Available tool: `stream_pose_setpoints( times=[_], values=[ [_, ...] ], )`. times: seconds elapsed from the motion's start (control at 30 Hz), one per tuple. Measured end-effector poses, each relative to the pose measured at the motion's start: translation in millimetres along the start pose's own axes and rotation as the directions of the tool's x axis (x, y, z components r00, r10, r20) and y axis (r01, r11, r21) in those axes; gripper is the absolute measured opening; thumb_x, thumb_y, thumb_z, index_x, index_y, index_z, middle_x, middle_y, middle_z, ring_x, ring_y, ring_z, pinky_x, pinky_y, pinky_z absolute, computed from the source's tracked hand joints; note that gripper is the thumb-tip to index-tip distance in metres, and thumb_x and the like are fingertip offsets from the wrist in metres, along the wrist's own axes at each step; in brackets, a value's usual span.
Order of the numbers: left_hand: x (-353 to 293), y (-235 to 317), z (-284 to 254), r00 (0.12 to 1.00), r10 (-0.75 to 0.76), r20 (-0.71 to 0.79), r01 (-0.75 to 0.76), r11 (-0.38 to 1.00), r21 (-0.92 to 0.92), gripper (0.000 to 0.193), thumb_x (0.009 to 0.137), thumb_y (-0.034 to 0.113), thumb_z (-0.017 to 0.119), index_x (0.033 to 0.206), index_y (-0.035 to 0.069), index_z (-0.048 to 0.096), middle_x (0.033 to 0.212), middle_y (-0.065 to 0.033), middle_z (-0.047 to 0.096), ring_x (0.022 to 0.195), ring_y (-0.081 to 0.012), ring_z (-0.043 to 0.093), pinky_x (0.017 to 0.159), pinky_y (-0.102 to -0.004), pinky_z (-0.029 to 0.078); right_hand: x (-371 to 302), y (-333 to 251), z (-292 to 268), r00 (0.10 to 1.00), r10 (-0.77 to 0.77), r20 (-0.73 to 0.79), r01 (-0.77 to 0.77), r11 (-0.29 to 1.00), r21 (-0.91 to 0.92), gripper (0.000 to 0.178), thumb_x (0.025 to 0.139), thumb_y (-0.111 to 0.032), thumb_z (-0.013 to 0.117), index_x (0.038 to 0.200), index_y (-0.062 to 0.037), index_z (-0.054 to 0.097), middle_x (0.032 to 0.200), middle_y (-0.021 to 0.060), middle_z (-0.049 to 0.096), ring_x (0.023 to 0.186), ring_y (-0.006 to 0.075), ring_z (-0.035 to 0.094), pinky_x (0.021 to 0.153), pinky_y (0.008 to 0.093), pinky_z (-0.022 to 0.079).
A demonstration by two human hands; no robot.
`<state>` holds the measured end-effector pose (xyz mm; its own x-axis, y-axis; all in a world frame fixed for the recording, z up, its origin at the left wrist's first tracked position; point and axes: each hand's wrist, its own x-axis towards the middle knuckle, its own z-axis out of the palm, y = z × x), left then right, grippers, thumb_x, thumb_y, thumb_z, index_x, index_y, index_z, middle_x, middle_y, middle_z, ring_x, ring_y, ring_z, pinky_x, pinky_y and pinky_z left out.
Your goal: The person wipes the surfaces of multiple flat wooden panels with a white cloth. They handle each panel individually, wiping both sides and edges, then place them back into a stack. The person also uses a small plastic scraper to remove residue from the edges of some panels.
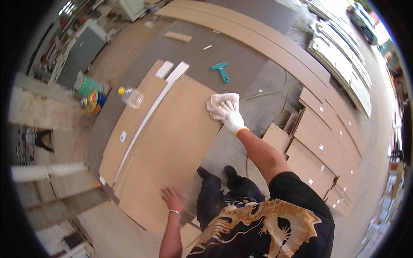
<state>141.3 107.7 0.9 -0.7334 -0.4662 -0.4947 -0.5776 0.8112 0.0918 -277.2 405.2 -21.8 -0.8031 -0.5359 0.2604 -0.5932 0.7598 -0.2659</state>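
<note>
A wide brown board lies flat in front of me on a dark sheet-topped work surface. My right hand, in a white knitted glove with a yellow cuff, presses a whitish cloth on the board's far right corner. Bare and with a band at the wrist, my left hand rests flat on the board's near edge, fingers spread. Along the board's left side runs a long white strip. Left of that, a clear bottle with a yellow cap lies on its side on a narrower brown board.
Beyond the cloth lies a teal scraper, with a small white stick farther off. Long brown panels cross the far side. Stacked panels lie at right, near a hose. A green bucket stands at left.
</note>
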Motion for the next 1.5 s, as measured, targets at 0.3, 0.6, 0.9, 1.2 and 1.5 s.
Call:
stream_pose_setpoints(
  times=[0.3,0.6,0.9,1.2,1.5],
  values=[
    [6,-5,45,0.981,0.062,-0.185,-0.017,0.972,0.234,0.105,0.087,0.023,0.070,0.161,-0.014,0.004,0.167,-0.0431,-0.007,0.155,-0.0619,-0.010,0.123,-0.0716,-0.003,-52,-156,-5,0.981,0.103,0.164,-0.112,0.993,0.048,0.058,0.091,-0.018,0.059,0.148,-0.0126,0.051,0.148,0.0146,0.052,0.149,0.0423,0.035,0.122,0.0693,0.022],
    [15,-22,70,0.866,0.283,-0.412,-0.021,0.844,0.537,0.084,0.096,0.016,0.056,0.160,-0.013,0.011,0.167,-0.0441,0.002,0.153,-0.0657,0.000,0.121,-0.0752,0.006,5,-42,16,0.962,0.259,-0.087,-0.258,0.966,0.020,0.057,0.089,-0.017,0.063,0.145,-0.0241,0.062,0.150,0.0155,0.055,0.146,0.0437,0.040,0.126,0.0625,0.021],
    [27,-13,78,0.603,0.377,-0.703,0.198,0.783,0.589,0.060,0.105,0.021,0.050,0.157,-0.003,0.031,0.165,-0.0325,0.033,0.152,-0.0523,0.033,0.118,-0.0701,0.030,42,11,19,0.945,0.326,0.004,-0.326,0.945,-0.007,0.052,0.094,-0.016,0.057,0.144,-0.0303,0.064,0.155,0.0114,0.053,0.144,0.0376,0.042,0.122,0.0582,0.025],
    [96,88,57,0.694,0.281,-0.663,0.366,0.656,0.660,0.059,0.109,0.026,0.045,0.160,-0.001,0.031,0.168,-0.0266,0.032,0.153,-0.0502,0.033,0.115,-0.0712,0.035,48,-6,-27,0.993,-0.072,0.096,0.072,0.997,0.004,0.015,0.088,-0.018,0.060,0.096,-0.0153,0.072,0.097,0.0021,0.072,0.092,0.0266,0.070,0.086,0.0486,0.048],
    [125,174,21,0.936,0.012,-0.352,0.170,0.861,0.480,0.077,0.104,0.020,0.052,0.165,-0.005,0.013,0.173,-0.0318,0.004,0.157,-0.0583,0.010,0.115,-0.0781,0.025,53,46,-13,0.986,-0.098,0.135,0.065,0.971,0.229,0.060,0.079,-0.020,0.069,0.138,-0.0326,0.060,0.140,0.0034,0.057,0.136,0.0267,0.049,0.116,0.0448,0.035]
  ],
)
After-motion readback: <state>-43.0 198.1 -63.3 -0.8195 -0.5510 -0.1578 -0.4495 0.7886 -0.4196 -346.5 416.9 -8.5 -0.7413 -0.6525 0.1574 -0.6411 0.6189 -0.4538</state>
